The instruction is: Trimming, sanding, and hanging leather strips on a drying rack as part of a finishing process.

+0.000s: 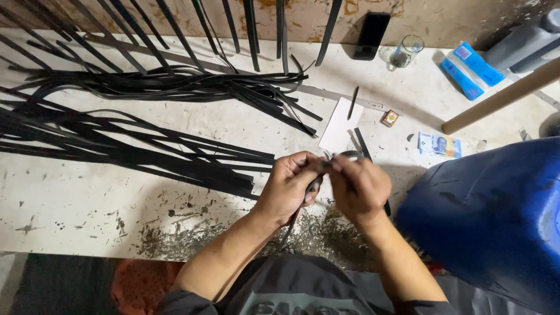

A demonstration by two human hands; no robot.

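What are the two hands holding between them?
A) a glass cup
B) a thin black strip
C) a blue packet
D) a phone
B: the left hand and right hand meet over the table and pinch a thin black strip that curves between their fingertips; the glass cup, blue packet and phone lie untouched at the far edge.
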